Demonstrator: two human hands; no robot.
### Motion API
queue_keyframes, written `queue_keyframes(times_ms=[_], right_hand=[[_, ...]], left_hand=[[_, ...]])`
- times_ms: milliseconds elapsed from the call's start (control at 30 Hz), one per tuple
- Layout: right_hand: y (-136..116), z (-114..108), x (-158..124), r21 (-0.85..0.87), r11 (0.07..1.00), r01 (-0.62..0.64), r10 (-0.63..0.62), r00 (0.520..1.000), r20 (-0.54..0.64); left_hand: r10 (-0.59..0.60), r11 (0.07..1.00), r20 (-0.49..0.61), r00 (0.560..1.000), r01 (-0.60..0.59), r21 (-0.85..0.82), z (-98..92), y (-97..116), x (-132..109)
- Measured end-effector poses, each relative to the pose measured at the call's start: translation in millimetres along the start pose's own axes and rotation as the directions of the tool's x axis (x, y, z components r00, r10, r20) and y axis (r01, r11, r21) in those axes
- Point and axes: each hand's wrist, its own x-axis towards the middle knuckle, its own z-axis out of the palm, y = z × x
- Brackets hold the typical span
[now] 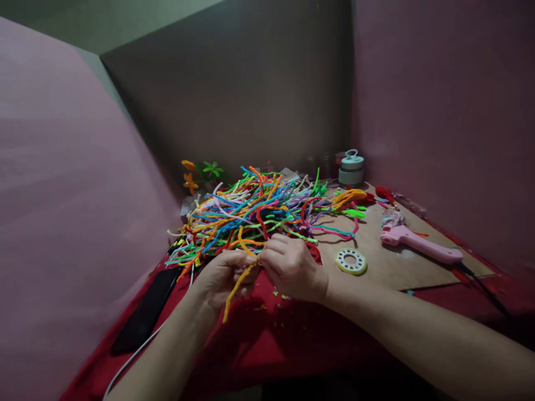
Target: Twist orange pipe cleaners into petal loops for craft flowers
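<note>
Between thumb and fingers, my left hand (pixel 228 277) pinches an orange-yellow pipe cleaner (pixel 234 292). One end of it hangs down towards me and another part sticks up above the thumb. My right hand (pixel 292 267) meets the left at the same spot, its fingers closed on the pipe cleaner where it bends or crosses. The exact contact is partly hidden by the fingers. Just behind both hands lies a big tangled heap of pipe cleaners (pixel 238 209) in many colours.
To the right, a wooden board (pixel 387 273) bears a white-and-yellow tape spool (pixel 351 261) and a pink corded tool (pixel 422 245). A lidded jar (pixel 351 170) stands behind. At left are a black phone-like slab (pixel 146 309) and a white cable (pixel 137 352) on red cloth (pixel 267 340).
</note>
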Motion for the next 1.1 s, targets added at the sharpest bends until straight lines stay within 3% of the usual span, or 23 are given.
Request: queue_keyframes(times_ms=[33, 100, 167, 200, 267, 333, 367, 433, 533, 633, 700, 733, 833, 900, 933, 1000, 1100], right_hand=[[0, 0, 0, -0.028, 0.999, 0.044, -0.044, 0.999, -0.004], [-1, -2, 1, 0.002, 0.999, 0.042, -0.042, 0.998, -0.043], [-2, -4, 4, 0.146, 0.988, -0.050, 0.066, 0.993, -0.101], [-3, -6, 6, 0.245, 0.962, -0.119, 0.151, 0.982, -0.116], [-4, -9, 10, 0.443, 0.855, -0.269, 0.333, 0.940, -0.072], [-4, -12, 12, 0.583, 0.708, -0.400, 0.460, 0.887, 0.049], [-4, -13, 13, 0.627, 0.639, -0.446, 0.490, 0.864, 0.115], [-4, -14, 14, 0.684, 0.533, -0.498, 0.502, 0.837, 0.219], [-5, -15, 14, 0.712, 0.460, -0.530, 0.500, 0.818, 0.286], [-5, -15, 14, 0.698, 0.479, -0.532, 0.501, 0.819, 0.280], [-5, -15, 14, 0.662, 0.552, -0.507, 0.495, 0.838, 0.229], [-5, -15, 14, 0.633, 0.607, -0.481, 0.485, 0.855, 0.184], [-3, -13, 11, 0.494, 0.804, -0.331, 0.385, 0.923, -0.008], [0, -11, 9, 0.378, 0.900, -0.219, 0.279, 0.954, -0.112], [2, -9, 8, 0.322, 0.930, -0.180, 0.236, 0.961, -0.144], [6, -7, 7, 0.234, 0.961, -0.147, 0.190, 0.967, -0.172], [13, -4, 7, 0.191, 0.965, -0.181, 0.217, 0.958, -0.187]], left_hand=[[-0.008, 0.999, 0.019, 1.000, 0.009, -0.032, 0.7, 0, -1], [0.071, 0.997, -0.045, 0.996, -0.069, 0.036, 3.5, 3, -6], [0.267, 0.946, -0.180, 0.947, -0.223, 0.233, 6.8, 6, -14], [0.406, 0.884, -0.242, 0.882, -0.311, 0.349, 8.2, 8, -18], [0.689, 0.671, -0.261, 0.676, -0.458, 0.583, 9.8, 8, -26], [0.876, 0.360, -0.093, 0.474, -0.512, 0.780, 9.8, 6, -31], [0.909, 0.204, 0.028, 0.415, -0.502, 0.841, 9.3, 5, -32], [0.891, -0.048, 0.246, 0.382, -0.459, 0.887, 7.9, 4, -33], [0.834, -0.229, 0.400, 0.381, -0.421, 0.878, 6.9, 6, -31], [0.790, -0.246, 0.429, 0.439, -0.415, 0.876, 9.9, 12, -28], [0.769, -0.131, 0.354, 0.532, -0.411, 0.902, 14.0, 15, -26], [0.762, -0.016, 0.272, 0.588, -0.403, 0.915, 16.1, 17, -25], [0.620, 0.473, -0.004, 0.784, -0.370, 0.800, 19.5, 19, -16], [0.455, 0.731, -0.041, 0.890, -0.346, 0.588, 18.3, 20, -6], [0.399, 0.804, -0.017, 0.917, -0.341, 0.488, 17.0, 20, 0], [0.375, 0.853, 0.028, 0.927, -0.357, 0.382, 14.8, 22, 10], [0.505, 0.725, 0.022, 0.863, -0.437, 0.533, 15.5, 23, 19]])
